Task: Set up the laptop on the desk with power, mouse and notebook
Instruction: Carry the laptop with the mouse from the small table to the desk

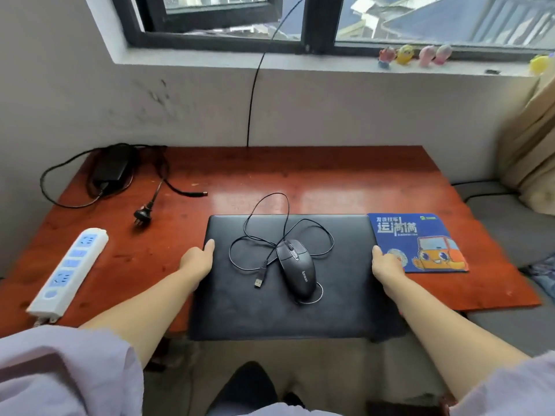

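A closed black laptop [240, 304] lies across the front edge of the red-brown desk [300, 181], its near part hanging over the edge. My left hand [196, 261] grips its left side and my right hand [386, 264] grips its right side. On the lid rests a black wired mouse [297, 270] with its thin cable looped and the USB plug [259, 280] lying loose. A blue mouse pad [420, 241] with a cartoon truck lies right of the laptop. The black power adapter [112, 165] sits at the far left, its wall plug [140, 216] unplugged.
A white and blue power strip [70, 267] lies on the desk's left front. A black cable [255, 85] hangs from the window down behind the desk. Small toy figures [414, 55] stand on the sill. A grey surface [510, 223] and a beige cushion lie right.
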A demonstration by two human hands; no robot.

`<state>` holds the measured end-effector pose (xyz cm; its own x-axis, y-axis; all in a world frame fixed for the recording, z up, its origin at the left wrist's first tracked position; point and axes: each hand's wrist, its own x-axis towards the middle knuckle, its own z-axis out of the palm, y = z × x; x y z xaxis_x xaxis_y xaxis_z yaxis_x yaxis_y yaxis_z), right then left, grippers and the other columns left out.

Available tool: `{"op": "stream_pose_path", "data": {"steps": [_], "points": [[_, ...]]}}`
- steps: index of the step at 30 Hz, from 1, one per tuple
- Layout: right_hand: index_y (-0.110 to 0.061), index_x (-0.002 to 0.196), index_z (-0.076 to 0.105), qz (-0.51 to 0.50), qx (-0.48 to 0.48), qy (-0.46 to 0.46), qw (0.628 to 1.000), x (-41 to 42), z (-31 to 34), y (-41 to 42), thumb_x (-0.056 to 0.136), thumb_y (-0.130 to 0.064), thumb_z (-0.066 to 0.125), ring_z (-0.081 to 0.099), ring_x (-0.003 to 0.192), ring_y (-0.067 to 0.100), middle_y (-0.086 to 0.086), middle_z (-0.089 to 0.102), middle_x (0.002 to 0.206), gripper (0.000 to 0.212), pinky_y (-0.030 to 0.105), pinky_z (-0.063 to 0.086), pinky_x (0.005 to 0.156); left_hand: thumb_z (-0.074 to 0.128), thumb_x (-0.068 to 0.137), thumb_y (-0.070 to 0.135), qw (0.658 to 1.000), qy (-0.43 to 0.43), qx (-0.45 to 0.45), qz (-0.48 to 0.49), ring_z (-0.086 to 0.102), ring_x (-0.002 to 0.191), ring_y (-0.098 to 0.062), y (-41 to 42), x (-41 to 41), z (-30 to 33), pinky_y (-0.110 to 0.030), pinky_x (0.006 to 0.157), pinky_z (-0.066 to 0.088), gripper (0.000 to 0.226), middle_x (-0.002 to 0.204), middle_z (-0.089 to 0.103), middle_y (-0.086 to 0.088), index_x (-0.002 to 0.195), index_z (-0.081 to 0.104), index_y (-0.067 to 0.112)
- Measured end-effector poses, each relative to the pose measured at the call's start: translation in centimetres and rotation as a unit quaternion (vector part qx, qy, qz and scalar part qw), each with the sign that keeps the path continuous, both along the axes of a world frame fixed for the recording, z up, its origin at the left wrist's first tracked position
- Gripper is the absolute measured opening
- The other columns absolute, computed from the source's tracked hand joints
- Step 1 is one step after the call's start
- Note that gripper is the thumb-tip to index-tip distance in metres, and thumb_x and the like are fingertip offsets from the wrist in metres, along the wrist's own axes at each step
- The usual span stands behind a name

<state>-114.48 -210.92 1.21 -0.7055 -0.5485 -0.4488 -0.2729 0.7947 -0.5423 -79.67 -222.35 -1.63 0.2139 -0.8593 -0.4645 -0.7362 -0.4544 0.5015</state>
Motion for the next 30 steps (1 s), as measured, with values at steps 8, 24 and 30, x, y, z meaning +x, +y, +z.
{"op": "stream_pose_path", "data": {"steps": [8,24,30], "points": [[0.011,0.127,0.042,0.006,0.024,-0.018,1.0,-4.8,-2.1,-11.7,0.099,-0.033,0.025,0.044,0.12,0.04,0.028,0.045,0.135,0.054,0.041,0.037,0.096,0.031,0.098,0.045,1.0,-0.016,0.006,-0.005,0.054,0.11,-0.043,-11.1,-4.5,-1.1,-0.04,0.09,0.043,0.063,0.119,0.058,-0.03,0.109,0.056,-0.013],[0.011,0.11,0.051,0.191,0.091,0.079,0.974,-9.9,-5.0,-20.7,0.1,-0.026,0.023,0.051,0.109,0.041,0.031,0.055,0.118,0.048,0.04,0.041,0.085,0.035,0.097,0.042,0.994,-0.094,0.008,0.063,0.051,0.116,-0.046,-17.9,-8.7,-3.7,-0.045,0.094,0.041,0.057,0.125,0.054,-0.032,0.118,0.046,-0.009],[0.009,0.109,0.047,0.225,0.081,0.109,0.965,-10.1,-5.5,-20.6,0.1,-0.029,0.024,0.053,0.105,0.042,0.03,0.054,0.117,0.046,0.039,0.038,0.076,0.038,0.096,0.041,0.99,-0.136,0.019,0.031,0.047,0.119,-0.046,-18.0,-8.4,-3.3,-0.046,0.098,0.039,0.055,0.129,0.051,-0.031,0.122,0.046,-0.007]]}}
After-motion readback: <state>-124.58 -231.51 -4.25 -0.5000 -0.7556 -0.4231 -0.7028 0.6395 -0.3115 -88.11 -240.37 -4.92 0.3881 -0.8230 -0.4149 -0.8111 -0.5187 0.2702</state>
